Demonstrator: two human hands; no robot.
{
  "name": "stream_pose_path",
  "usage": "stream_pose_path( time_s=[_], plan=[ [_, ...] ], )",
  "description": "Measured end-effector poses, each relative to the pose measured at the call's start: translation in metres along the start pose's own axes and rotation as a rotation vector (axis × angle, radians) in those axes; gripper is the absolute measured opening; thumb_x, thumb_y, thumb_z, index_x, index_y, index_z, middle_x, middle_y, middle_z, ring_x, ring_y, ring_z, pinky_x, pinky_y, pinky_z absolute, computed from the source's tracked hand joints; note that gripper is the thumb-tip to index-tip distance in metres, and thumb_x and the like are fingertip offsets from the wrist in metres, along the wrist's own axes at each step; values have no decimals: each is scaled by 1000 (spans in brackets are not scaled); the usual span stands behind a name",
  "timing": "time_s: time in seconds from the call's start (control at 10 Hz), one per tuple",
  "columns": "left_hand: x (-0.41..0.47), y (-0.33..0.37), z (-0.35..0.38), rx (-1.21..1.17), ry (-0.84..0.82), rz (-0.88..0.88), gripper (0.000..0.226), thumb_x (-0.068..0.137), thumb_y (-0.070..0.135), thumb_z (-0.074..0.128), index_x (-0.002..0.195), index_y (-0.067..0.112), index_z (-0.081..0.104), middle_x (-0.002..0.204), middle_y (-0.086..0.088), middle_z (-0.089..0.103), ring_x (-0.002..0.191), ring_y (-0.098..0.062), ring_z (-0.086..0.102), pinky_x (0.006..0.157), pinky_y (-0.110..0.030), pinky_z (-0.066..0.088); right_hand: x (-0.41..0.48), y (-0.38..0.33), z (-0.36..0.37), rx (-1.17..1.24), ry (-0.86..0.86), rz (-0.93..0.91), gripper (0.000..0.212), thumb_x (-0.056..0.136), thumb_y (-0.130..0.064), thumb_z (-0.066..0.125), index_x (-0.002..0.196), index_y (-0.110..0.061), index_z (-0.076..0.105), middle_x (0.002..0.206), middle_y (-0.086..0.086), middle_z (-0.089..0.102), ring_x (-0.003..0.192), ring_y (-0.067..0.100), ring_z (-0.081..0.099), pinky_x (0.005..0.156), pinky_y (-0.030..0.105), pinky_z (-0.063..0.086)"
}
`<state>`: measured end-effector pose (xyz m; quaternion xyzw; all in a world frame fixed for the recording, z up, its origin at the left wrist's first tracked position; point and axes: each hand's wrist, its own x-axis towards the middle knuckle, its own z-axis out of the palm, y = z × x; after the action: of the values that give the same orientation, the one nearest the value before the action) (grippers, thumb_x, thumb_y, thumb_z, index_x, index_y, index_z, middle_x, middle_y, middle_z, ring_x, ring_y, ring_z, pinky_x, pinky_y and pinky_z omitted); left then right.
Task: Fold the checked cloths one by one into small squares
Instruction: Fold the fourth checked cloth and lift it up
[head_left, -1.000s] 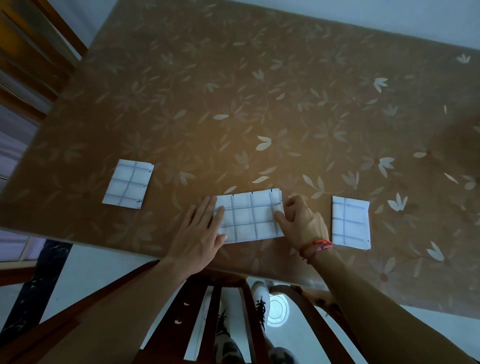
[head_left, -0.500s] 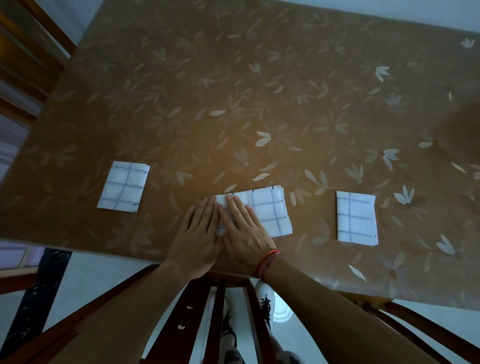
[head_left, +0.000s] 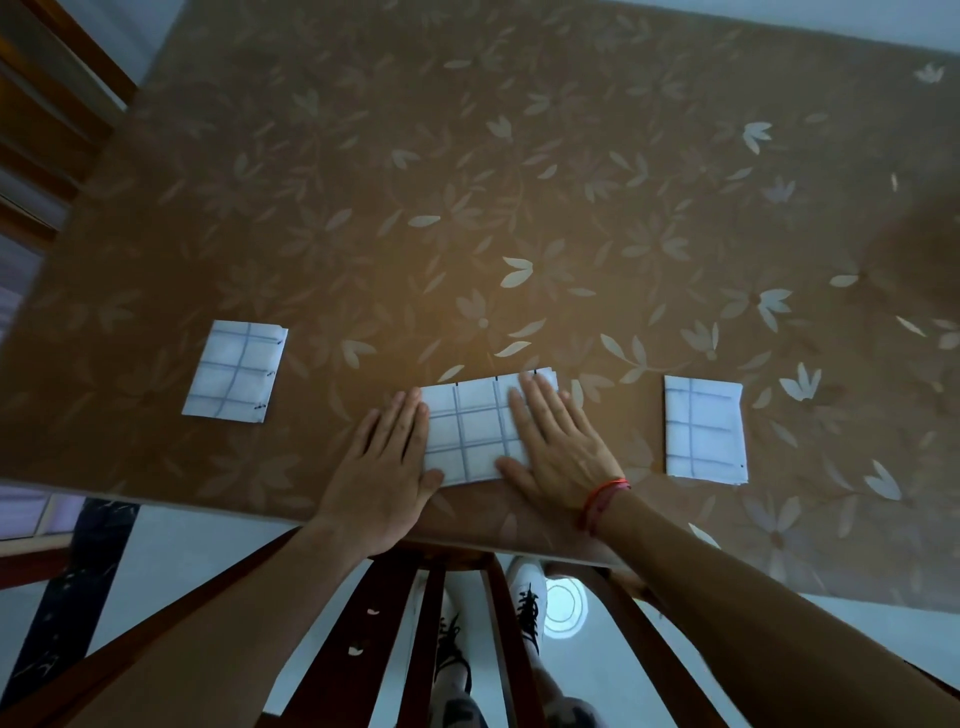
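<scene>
The right part of the middle checked cloth (head_left: 475, 431) is covered by the right hand (head_left: 558, 447), so its right edge and near right corner cannot be seen. Its left edge is partly hidden under the fingers of the left hand (head_left: 382, 467). Both forearms are cut off by the lower border of the view, and the table (head_left: 467, 182) is cropped on the left and right. The light is dim, and the number of layers in the cloth cannot be counted; a few stacked edges seem to show at its far right corner.

The middle cloth lies flat close to the near edge of the table, between the two hands. It is white with thin dark grid lines and is folded into a rectangle wider than it is deep. Both hands are laid flat with fingers straight and close together, nothing being gripped: the right palm is pressed on the cloth, while the left is set along its left side with the thumb at the near left corner. A red string bracelet (head_left: 605, 499) is worn on the right wrist.

Two smaller folded checked cloths are seen well apart from the middle one, the left folded cloth (head_left: 234, 371) and the right folded cloth (head_left: 704, 428). Dark wooden chair slats (head_left: 384, 623) and laced shoes (head_left: 527, 597) are visible below the table edge.
</scene>
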<state>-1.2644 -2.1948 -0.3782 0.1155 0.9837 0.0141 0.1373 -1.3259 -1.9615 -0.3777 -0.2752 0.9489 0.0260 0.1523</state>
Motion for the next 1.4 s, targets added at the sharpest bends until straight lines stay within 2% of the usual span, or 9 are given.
stream_pose_path(
  time_s=[0.4, 0.7, 0.8, 0.9, 1.0, 1.1, 1.2, 1.3, 1.4],
  plan=[
    [-1, 0, -6, -15, -29, 7, 77, 98, 53, 21, 153, 2, 1, 161, -16, -8, 148, -27, -12, 122, -44, 4, -14, 32, -11, -68, -45, 70, 86, 90, -64, 10, 151, -4, 10, 159, 13, 5, 148, 27, 4, 121, 45, 6],
    [-1, -1, -4, -31, -47, -12, 79, 96, 57, 12, 152, 6, -8, 160, -12, -18, 147, -23, -19, 122, -42, 1, 37, 15, -65, 206, 152, -7, 48, 80, -32, 53, 128, -30, 50, 135, -7, 49, 115, 19, 47, 94, 35, 43],
    [0, 1, -6, -57, -38, -20, 79, 99, 56, 19, 153, 5, -8, 160, -12, -18, 147, -23, -18, 122, -42, -1, 65, 21, -51, 275, 27, 83, 46, 81, -31, 52, 125, -19, 53, 131, 3, 53, 114, 28, 49, 85, 27, 45],
    [0, 1, -7, -60, -48, -26, 79, 99, 56, 21, 153, 6, -9, 160, -12, -21, 147, -23, -20, 122, -43, -1, 94, 35, -7, 534, -123, 334, 42, 99, 10, 3, 136, 28, 11, 144, 45, 10, 132, 45, 34, 63, 1, 37],
    [0, 1, -7, -69, -53, -32, 79, 99, 56, 21, 153, 7, -10, 159, -11, -22, 146, -23, -22, 122, -43, -1, 105, 42, -3, 793, -378, 456, 40, 100, 9, 4, 130, 35, 7, 141, 49, 6, 125, 39, 47, 76, -2, 35],
    [0, 1, -6, -77, -54, -36, 80, 99, 56, 23, 153, 7, -10, 159, -11, -23, 146, -23, -22, 121, -43, -2, 103, 37, -31, 565, -486, 414, 44, 96, -25, 50, 132, 1, 49, 136, 17, 50, 113, 26, 52, 89, 26, 46],
    [0, 1, -7, -93, -47, -39, 80, 99, 55, 25, 153, 7, -9, 160, -10, -22, 146, -22, -23, 121, -42, -4, 96, 32, -50, 514, -606, 368, 41, 100, -24, 43, 133, -2, 48, 137, 16, 50, 114, 24, 51, 91, 26, 49],
    [0, 2, -7, -103, -51, -35, 80, 100, 55, 25, 153, 7, -9, 159, -10, -23, 146, -23, -24, 121, -42, -3, 77, 10, -89, 753, -377, 460, 42, 96, 13, 31, 136, 22, 24, 146, 36, 26, 137, 42, 29, 48, 6, 44],
    [-1, 1, -8, -103, -48, -34, 80, 100, 55, 26, 153, 6, -9, 160, -11, -22, 146, -24, -23, 121, -43, -2, 79, 7, -91, 541, -529, 404, 41, 97, 7, 36, 137, 15, 32, 146, 28, 34, 134, 37, 37, 72, 2, 45]
  ],
)
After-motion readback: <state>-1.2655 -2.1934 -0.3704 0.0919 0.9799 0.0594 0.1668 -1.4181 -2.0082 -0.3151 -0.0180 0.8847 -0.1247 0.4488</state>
